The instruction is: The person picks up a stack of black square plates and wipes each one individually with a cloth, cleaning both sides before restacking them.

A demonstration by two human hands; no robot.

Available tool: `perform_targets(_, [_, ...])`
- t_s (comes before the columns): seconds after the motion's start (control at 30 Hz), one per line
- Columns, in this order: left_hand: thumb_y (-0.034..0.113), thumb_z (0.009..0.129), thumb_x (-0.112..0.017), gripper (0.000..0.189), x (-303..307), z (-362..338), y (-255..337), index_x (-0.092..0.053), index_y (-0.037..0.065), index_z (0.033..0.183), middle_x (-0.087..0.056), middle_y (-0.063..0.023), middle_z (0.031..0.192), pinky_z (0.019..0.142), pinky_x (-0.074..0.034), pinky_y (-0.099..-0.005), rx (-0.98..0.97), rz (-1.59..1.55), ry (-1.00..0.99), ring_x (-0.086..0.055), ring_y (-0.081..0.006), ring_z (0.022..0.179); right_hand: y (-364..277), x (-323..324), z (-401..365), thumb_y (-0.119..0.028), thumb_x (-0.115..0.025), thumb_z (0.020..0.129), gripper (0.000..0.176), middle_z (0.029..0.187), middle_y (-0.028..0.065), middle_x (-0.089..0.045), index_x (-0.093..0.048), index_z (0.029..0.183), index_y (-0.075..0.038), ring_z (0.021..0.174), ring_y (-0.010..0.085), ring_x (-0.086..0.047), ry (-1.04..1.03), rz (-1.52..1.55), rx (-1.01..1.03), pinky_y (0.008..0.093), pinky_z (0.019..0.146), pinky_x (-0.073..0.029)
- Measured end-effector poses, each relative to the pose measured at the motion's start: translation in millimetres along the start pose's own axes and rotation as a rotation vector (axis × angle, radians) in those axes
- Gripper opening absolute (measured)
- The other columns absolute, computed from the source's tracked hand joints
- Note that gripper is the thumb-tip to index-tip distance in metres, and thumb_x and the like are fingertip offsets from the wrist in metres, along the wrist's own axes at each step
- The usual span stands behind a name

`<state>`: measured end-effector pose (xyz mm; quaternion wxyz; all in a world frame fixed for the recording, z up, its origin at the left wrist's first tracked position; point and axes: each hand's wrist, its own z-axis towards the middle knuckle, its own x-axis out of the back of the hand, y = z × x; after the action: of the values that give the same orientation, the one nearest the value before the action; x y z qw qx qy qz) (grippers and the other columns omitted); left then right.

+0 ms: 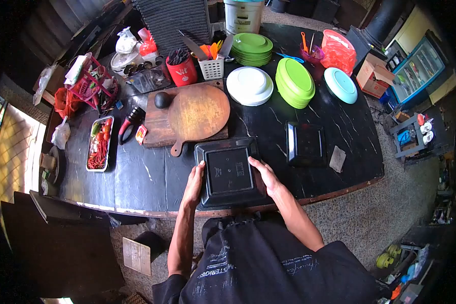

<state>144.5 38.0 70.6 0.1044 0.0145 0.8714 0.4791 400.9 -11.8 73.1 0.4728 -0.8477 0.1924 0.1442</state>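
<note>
A stack of square black plates (229, 175), turned bottom up, is at the table's front edge. My left hand (193, 183) grips its left side, thumb on the rim and fingers partly hidden underneath. On the opposite side my right hand (266, 177) grips it the same way, thumb over the upper edge. To the right lies another square black plate (306, 145), also bottom up, with a small grey cloth or sponge (338, 159) beside it. Just beyond the stack, a round wooden board with a handle (199, 112) rests on a rectangular wooden board (154, 124).
Green round plates (252, 46), white plates (250, 85), green oval plates (295, 81) and pale blue plates (340, 85) line the back. A tray of chillies and tomatoes (100, 144) lies left. Knives stand in a white basket (212, 68) beside a red container (181, 72).
</note>
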Motion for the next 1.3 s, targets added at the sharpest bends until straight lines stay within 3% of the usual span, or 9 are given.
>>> perform_targets(0.3, [0.048, 0.106, -0.047, 0.057, -2, 17, 9, -0.062, -0.005, 0.122, -0.067, -0.0043, 0.104, 0.085, -0.049, -0.028, -0.078, 0.054, 0.018, -0.061, -0.013, 0.093, -2, -3, 14, -0.059, -0.07, 0.088, 0.081, 0.136, 0.0101, -0.06, -0.05, 0.143, -0.004, 0.123, 0.0209, -0.056, 0.019, -0.036, 0.02, 0.0348, 0.108, -0.042])
perform_targets(0.43, [0.051, 0.105, -0.047, 0.061, 1, 23, 5, -0.058, -0.002, 0.134, -0.065, -0.0055, 0.119, 0.095, -0.047, -0.0278, -0.099, 0.043, -0.002, -0.06, -0.0145, 0.104, -7, 0, 17, -0.06, -0.069, 0.089, 0.085, 0.14, 0.0114, -0.058, -0.046, 0.147, -0.002, 0.125, 0.0221, -0.055, -0.044, -0.047, 0.041, 0.0353, 0.109, -0.041])
perform_targets(0.57, [0.05, 0.097, -0.065, 0.07, -6, 14, 8, -0.049, -0.005, 0.136, -0.064, -0.0173, 0.122, 0.096, -0.049, -0.0317, -0.208, 0.034, 0.16, -0.063, -0.0219, 0.108, 1, 6, 23, -0.059, -0.068, 0.09, 0.089, 0.146, 0.0134, -0.052, -0.039, 0.151, -0.001, 0.132, 0.0234, -0.05, -0.003, -0.062, 0.078, 0.036, 0.113, -0.037])
perform_targets(0.7, [0.047, 0.081, -0.083, 0.066, -21, -14, 22, -0.061, -0.004, 0.118, -0.068, -0.0197, 0.112, 0.086, -0.054, -0.0371, -0.372, 0.461, 0.478, -0.067, -0.0254, 0.099, 4, 19, 14, -0.054, -0.068, 0.092, 0.093, 0.157, 0.0185, -0.04, -0.03, 0.156, 0.001, 0.144, 0.026, -0.038, 0.083, 0.034, 0.231, 0.0374, 0.12, -0.025])
perform_targets(0.9, [0.048, 0.076, -0.087, 0.064, -20, -18, 33, -0.068, -0.007, 0.103, -0.069, -0.012, 0.086, 0.074, -0.054, -0.0346, -0.413, 0.739, 0.621, -0.064, -0.0197, 0.077, -20, 91, -35, -0.036, -0.069, 0.095, 0.064, 0.142, 0.0165, -0.057, -0.046, 0.148, -0.007, 0.131, 0.0231, -0.053, 0.383, -0.163, 0.326, 0.0384, 0.109, -0.039])
perform_targets(1.03, [0.045, 0.078, -0.086, 0.062, -16, -9, 32, -0.067, -0.008, 0.105, -0.069, -0.0136, 0.088, 0.075, -0.053, -0.0333, -0.445, 0.708, 0.616, -0.064, -0.0202, 0.078, -13, 201, -28, -0.019, -0.075, 0.09, 0.039, 0.113, 0.0139, -0.07, -0.062, 0.123, -0.004, 0.102, 0.0211, -0.066, 0.78, -0.454, 0.672, 0.035, 0.091, -0.051])
perform_targets(1.1, [0.041, 0.084, -0.082, 0.052, -15, -9, 31, -0.058, -0.002, 0.101, -0.061, -0.0082, 0.083, 0.066, -0.048, -0.0311, -0.56, 0.578, 0.533, -0.056, -0.0157, 0.071, -27, 251, -55, -0.024, -0.073, 0.089, 0.043, 0.12, 0.0176, -0.067, -0.059, 0.126, -0.008, 0.107, 0.0355, -0.064, 1.187, -0.974, 0.575, 0.0457, 0.099, -0.047])
perform_targets(1.17, [0.037, 0.087, -0.081, 0.047, -39, -38, 58, -0.053, 0.002, 0.101, -0.057, -0.0055, 0.079, 0.061, -0.044, -0.0298, -0.367, 0.535, 0.504, -0.052, -0.0135, 0.068, -40, 266, -73, -0.034, -0.071, 0.09, 0.056, 0.139, 0.0177, -0.057, -0.053, 0.138, -0.012, 0.128, 0.0374, -0.053, 1.293, -1.239, 0.235, 0.0508, 0.107, -0.04])
perform_targets(1.3, [0.027, 0.092, -0.077, 0.044, -60, -59, 64, -0.057, -0.001, 0.12, -0.068, -0.0039, 0.084, 0.062, -0.047, -0.0229, -0.416, 0.285, 0.29, -0.061, -0.0088, 0.072, -29, 289, -72, -0.047, -0.068, 0.091, 0.072, 0.156, 0.0152, -0.041, -0.044, 0.15, -0.014, 0.144, 0.0336, -0.037, 1.276, -1.377, 0.219, 0.0554, 0.112, -0.032])
